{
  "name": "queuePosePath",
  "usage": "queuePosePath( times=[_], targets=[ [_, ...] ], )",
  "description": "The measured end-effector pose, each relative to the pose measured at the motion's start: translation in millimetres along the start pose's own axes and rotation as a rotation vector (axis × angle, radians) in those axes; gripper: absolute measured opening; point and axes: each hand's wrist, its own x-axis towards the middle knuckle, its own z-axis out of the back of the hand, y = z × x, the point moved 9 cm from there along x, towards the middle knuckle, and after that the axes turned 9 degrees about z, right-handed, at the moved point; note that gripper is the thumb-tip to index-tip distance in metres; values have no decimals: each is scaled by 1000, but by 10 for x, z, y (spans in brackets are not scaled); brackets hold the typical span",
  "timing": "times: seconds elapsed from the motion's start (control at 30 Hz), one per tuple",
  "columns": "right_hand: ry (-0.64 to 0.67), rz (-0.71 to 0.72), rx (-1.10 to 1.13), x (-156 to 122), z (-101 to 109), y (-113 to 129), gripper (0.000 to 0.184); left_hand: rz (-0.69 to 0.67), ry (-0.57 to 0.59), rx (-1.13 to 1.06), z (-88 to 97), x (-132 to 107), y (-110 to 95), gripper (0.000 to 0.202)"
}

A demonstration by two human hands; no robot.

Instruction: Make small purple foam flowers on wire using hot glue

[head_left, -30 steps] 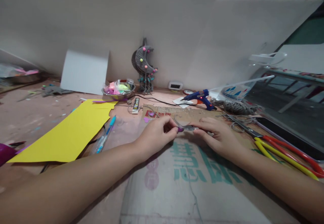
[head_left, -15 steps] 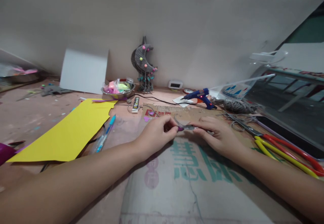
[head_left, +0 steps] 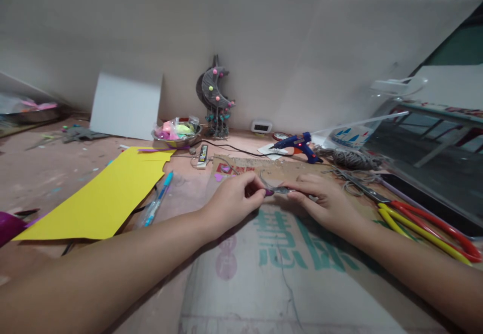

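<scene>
Both hands meet over the middle of a cardboard sheet [head_left: 241,294] with green and purple print. My left hand [head_left: 241,193] is closed in a pinch on a small purple piece [head_left: 268,192], mostly covered by the fingers. Grey yarn [head_left: 279,190] runs from the purple piece across to my right hand [head_left: 320,198], whose thumb and forefinger pinch its other end. A loose loop of the yarn rises above the left fingertips. Just beyond the left hand lie small purple paper cutouts [head_left: 219,177].
Yellow paper [head_left: 101,193] and a blue pen [head_left: 160,198] lie left. Scissors [head_left: 426,226], a phone [head_left: 430,203] and a grey yarn bundle [head_left: 350,159] lie right. Behind are a glue gun [head_left: 298,144], a bowl [head_left: 177,142] and a yarn-wrapped moon ornament [head_left: 215,90].
</scene>
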Motion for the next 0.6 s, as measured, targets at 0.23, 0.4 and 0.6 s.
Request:
queuePosePath(
  times=[0.23,0.4,0.6],
  targets=[
    [-52,-56,-23,-39,21,-82,27,17,2,-37,-9,20,31,12],
    [-82,-58,-13,-43,38,-90,28,30,-5,-57,3,25,46,8],
    [-39,-42,16,-19,12,-44,27,26,-8,-45,4,20,34,8]
  ],
)
